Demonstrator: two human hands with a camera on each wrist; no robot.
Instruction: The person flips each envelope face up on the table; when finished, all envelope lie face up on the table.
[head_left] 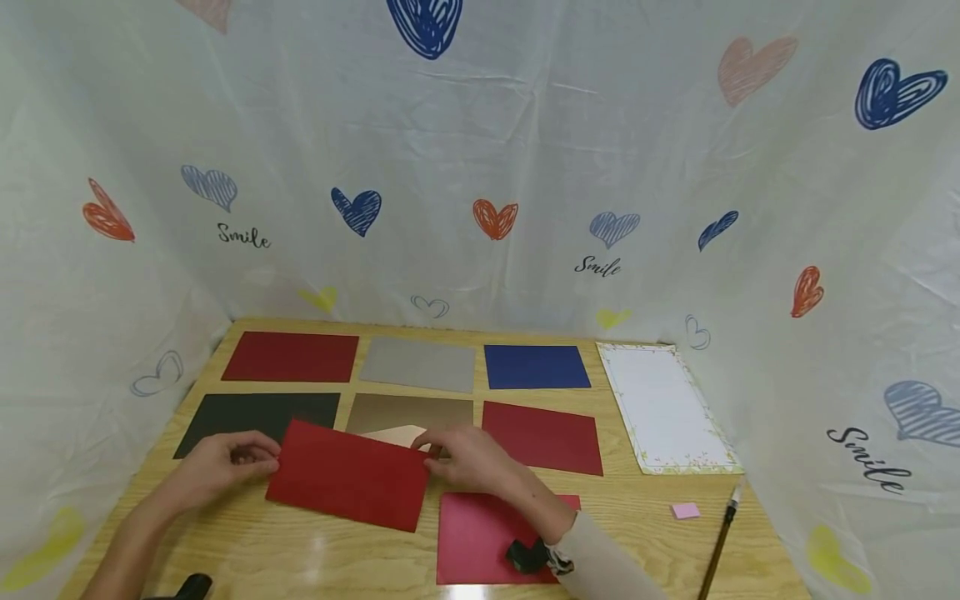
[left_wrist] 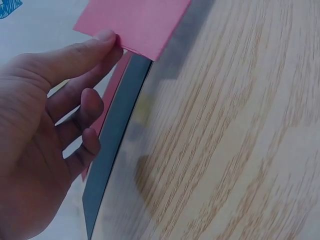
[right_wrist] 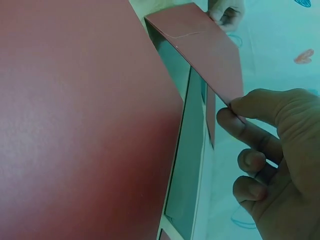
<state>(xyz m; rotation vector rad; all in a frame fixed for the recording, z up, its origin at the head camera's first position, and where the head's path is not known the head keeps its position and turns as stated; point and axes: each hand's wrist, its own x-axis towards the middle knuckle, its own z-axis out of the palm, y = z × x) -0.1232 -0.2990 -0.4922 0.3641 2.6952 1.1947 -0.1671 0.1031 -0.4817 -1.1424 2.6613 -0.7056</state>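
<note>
A red envelope (head_left: 348, 479) is held slightly tilted over the front part of the table, its left end a little higher than its right. My left hand (head_left: 228, 462) pinches its left edge between thumb and index finger, with the other fingers loosely curled, as the left wrist view shows. At the upper right corner, my right hand (head_left: 472, 458) pinches the envelope with thumb and index finger. Behind its top edge shows a pale pointed paper piece (head_left: 396, 434); what it belongs to, I cannot tell. Under my right forearm lies a pinkish-red envelope (head_left: 472, 550).
Flat on the wooden table lie dark red (head_left: 291, 357), grey (head_left: 417, 364), blue (head_left: 537, 367), black (head_left: 225, 421), brown (head_left: 420, 410) and red (head_left: 542, 439) pieces. To the right are bordered white paper (head_left: 670, 408), a pink eraser-like block (head_left: 686, 511) and a brush (head_left: 720, 546).
</note>
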